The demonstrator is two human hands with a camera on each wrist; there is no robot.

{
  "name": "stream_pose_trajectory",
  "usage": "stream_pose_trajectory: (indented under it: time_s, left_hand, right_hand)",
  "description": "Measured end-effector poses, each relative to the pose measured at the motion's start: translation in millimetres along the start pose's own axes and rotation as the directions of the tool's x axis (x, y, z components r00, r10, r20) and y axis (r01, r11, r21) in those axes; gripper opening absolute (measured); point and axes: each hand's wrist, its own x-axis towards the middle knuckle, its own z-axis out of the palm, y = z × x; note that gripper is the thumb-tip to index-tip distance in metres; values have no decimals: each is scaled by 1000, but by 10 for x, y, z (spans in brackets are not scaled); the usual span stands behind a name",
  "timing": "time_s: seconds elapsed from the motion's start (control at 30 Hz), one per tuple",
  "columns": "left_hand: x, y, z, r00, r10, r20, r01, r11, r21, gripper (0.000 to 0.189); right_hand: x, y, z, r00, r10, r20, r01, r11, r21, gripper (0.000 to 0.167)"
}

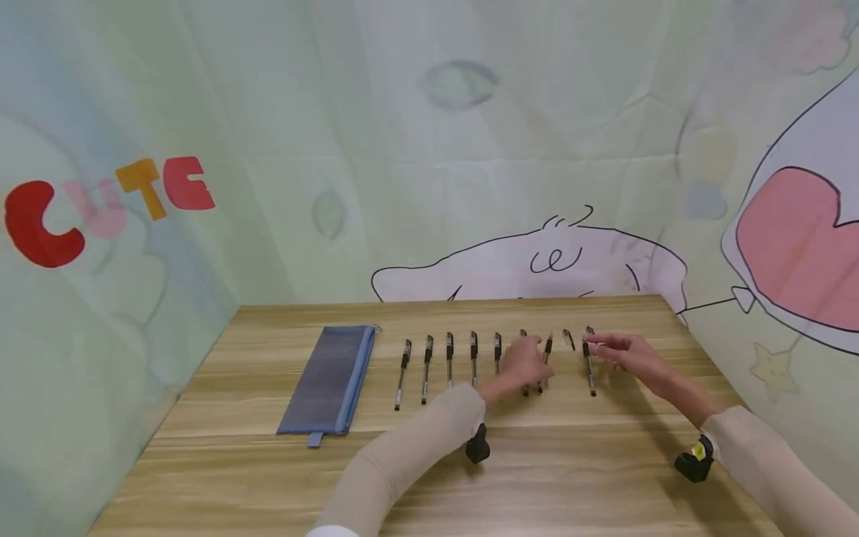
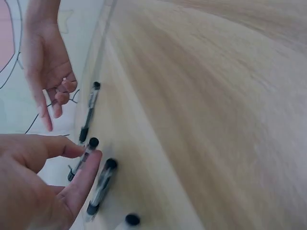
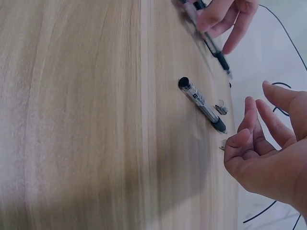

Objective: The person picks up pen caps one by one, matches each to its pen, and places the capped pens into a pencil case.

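Note:
My left hand (image 1: 526, 364) pinches an uncapped black gel pen (image 1: 548, 349) between thumb and finger, low over the table. In the right wrist view that pen (image 3: 221, 61) lies slanted with its bare tip away from me. My right hand (image 1: 629, 358) hovers by the top of another uncapped pen (image 1: 590, 371), its fingers (image 3: 238, 139) loosely bent with nothing visible between them. One loose pen cap (image 1: 568, 339) lies between the two pens. Another cap (image 1: 590, 330) lies past the right pen's tip, partly hidden by my fingers in the right wrist view.
Several capped black pens (image 1: 427, 369) lie in a row left of my left hand. Farther left is a flat blue-grey zip pouch (image 1: 329, 380). The wooden table (image 1: 221, 462) ends at a printed curtain (image 1: 302, 149) behind the pens.

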Motion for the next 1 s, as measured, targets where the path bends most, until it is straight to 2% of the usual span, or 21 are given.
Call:
stream_pose_trajectory:
  time_s: [0.1, 0.17, 0.23, 0.43, 0.6, 0.7, 0.87, 1.0]
  left_hand:
    - [-37, -40, -98, 1000, -25, 16, 28, 988, -150, 66]
    - [-84, -73, -172, 998, -50, 42, 59, 962, -265, 65]
    - [-141, -117, -240, 997, -61, 50, 74, 940, -332, 64]
    - [-350, -328, -457, 996, -73, 52, 87, 914, -397, 58]
    - [-498, -571, -590, 987, -127, 96, 159, 840, -518, 56]
    - [-588, -659, -685, 983, -140, 117, 183, 793, -582, 57]
    - [-730, -741, -842, 988, -124, 97, 157, 748, -645, 61]
    - [-804, -829, -927, 990, -122, 72, 138, 723, -677, 62]
  right_hand:
    - [17, -12, 3, 1000, -5, 2, 5, 1000, -1, 58]
    - [34, -20, 0, 1000, -17, 5, 17, 1000, -5, 57]
    - [56, -26, -7, 1000, -25, 5, 25, 1000, -13, 57]
    - [151, -23, -31, 1000, -9, -10, 9, 999, -42, 60]
    - [180, -26, -44, 1000, -10, -11, 10, 999, -33, 60]
    - [205, -40, -78, 1000, -24, -6, 24, 999, -31, 61]
    - [276, -35, -144, 999, -35, -3, 35, 998, -48, 60]
    - [319, -7, -176, 999, -47, -4, 47, 996, -72, 59]
